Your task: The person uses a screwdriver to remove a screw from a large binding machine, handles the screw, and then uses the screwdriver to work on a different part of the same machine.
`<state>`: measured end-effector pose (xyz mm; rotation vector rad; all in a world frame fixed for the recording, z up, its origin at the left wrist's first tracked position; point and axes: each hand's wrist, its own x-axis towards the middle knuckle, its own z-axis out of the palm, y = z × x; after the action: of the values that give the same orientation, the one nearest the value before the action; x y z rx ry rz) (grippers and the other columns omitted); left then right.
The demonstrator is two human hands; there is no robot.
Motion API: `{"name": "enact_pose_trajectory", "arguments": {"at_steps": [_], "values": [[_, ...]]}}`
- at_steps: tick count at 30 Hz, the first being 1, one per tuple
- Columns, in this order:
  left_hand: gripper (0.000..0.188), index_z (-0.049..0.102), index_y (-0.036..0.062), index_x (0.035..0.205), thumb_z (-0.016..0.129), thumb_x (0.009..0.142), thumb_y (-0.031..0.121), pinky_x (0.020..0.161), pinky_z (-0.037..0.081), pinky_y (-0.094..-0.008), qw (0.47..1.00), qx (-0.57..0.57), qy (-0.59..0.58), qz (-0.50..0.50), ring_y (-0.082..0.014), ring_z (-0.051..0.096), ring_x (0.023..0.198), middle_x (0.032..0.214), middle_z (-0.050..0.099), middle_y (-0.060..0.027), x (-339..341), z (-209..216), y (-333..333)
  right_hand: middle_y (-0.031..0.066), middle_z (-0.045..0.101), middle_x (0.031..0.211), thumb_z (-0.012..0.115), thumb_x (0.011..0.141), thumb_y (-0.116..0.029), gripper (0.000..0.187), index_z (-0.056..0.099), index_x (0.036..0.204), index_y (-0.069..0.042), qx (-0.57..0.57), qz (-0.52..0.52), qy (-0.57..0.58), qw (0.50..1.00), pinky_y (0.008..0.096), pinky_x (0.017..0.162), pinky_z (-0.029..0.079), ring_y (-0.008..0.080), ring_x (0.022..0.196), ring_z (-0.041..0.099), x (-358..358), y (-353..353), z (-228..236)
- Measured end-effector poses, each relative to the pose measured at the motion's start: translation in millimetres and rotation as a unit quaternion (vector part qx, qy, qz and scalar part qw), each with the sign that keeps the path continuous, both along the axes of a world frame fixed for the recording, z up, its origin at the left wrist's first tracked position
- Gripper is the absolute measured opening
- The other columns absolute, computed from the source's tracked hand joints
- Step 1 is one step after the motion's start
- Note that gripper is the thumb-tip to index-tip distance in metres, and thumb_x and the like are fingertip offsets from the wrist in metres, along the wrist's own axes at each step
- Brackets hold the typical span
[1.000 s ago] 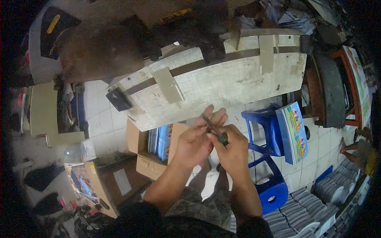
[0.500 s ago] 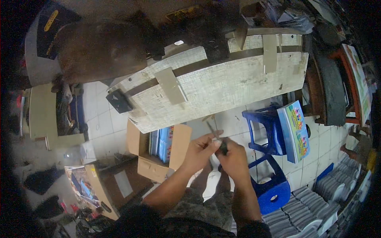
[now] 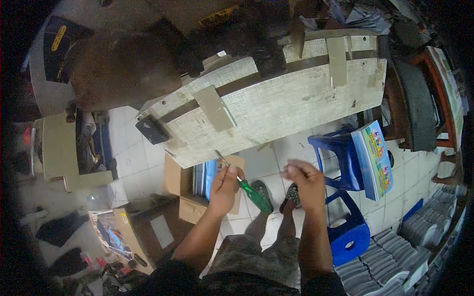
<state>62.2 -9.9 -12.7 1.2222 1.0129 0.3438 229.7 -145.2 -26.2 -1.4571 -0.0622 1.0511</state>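
A screwdriver with a green handle [image 3: 256,196] is in my left hand [image 3: 224,190], which closes round its metal shaft. The shaft's tip points up and left, near the front edge of the pale worn board [image 3: 276,108]; I cannot tell whether it touches. The handle sticks out to the right of the hand, above my feet. My right hand [image 3: 307,183] is raised apart from the screwdriver, its fingers curled together; what they hold, if anything, cannot be made out. Below my left hand is an open cardboard box [image 3: 190,209] with blue-covered booklets [image 3: 201,180] inside.
Blue plastic stools [image 3: 345,237] stand to my right, a stack of colourful books [image 3: 373,160] on the farther one. Bundles of grey paper [image 3: 390,256] cover the lower right floor. Another carton [image 3: 126,237] lies at lower left. A brown rounded seat [image 3: 123,69] is beyond the board.
My hands have parted: the left moved left with the screwdriver, whose green handle now shows; the right let go of it and moved right. The view has shifted slightly.
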Motion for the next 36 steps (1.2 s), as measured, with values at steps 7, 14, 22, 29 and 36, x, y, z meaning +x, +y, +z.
{"name": "enact_pose_trajectory", "arguments": {"at_steps": [7,14,22,29,36], "values": [[0.039,0.058,0.0061,0.080,0.043,0.101,0.035,0.046,0.022,-0.0224,0.999,-0.030,0.031,0.021,-0.0026,0.030,0.049,0.055,0.034,0.0075,-18.5,-7.3,-4.4,0.0111,0.068,0.087,0.065,0.086,-0.006,0.016,0.067,0.100,-0.001,0.114,-0.061,-0.422,0.897,0.0296,0.068,0.053,0.0183,0.076,0.067,27.7,74.5,26.5],[0.037,0.059,0.0060,0.081,0.042,0.102,0.030,0.047,0.025,-0.0216,0.997,-0.031,0.065,-0.024,-0.0018,0.033,0.052,0.058,0.039,0.0080,-40.3,-11.5,-19.5,0.0132,0.068,0.089,0.068,0.083,-0.009,0.016,0.067,0.098,-0.003,0.127,-0.143,-0.519,0.833,0.0328,0.065,0.053,0.0249,0.074,0.067,57.3,148.8,49.3],[0.034,0.059,0.0063,0.083,0.041,0.102,0.027,0.053,0.030,-0.0215,0.995,-0.059,0.076,-0.026,-0.0027,0.037,0.060,0.065,0.041,0.0069,-65.3,-15.7,-18.5,0.0135,0.068,0.088,0.068,0.082,-0.009,0.010,0.069,0.090,-0.004,0.136,-0.106,-0.600,0.781,0.0375,0.069,0.052,0.0310,0.080,0.065,72.8,164.3,56.4],[0.032,0.057,0.0060,0.084,0.040,0.102,0.026,0.055,0.031,-0.0208,0.996,-0.057,0.068,-0.017,-0.0028,0.037,0.063,0.069,0.043,0.0060,-70.1,-12.3,-10.4,0.0136,0.068,0.090,0.063,0.085,-0.015,0.012,0.069,0.091,-0.006,0.083,-0.007,-0.641,0.763,0.0404,0.071,0.051,0.0329,0.080,0.065,88.5,163.1,63.7],[0.031,0.058,0.0066,0.083,0.041,0.102,0.024,0.055,0.030,-0.0206,0.997,-0.062,0.050,-0.002,-0.0025,0.035,0.062,0.068,0.043,0.0070,-67.8,-10.3,-8.4,0.0146,0.068,0.089,0.064,0.086,-0.015,0.014,0.070,0.094,-0.005,0.034,0.015,-0.615,0.788,0.0379,0.071,0.051,0.0320,0.081,0.066,90.6,163.6,69.6]]}}
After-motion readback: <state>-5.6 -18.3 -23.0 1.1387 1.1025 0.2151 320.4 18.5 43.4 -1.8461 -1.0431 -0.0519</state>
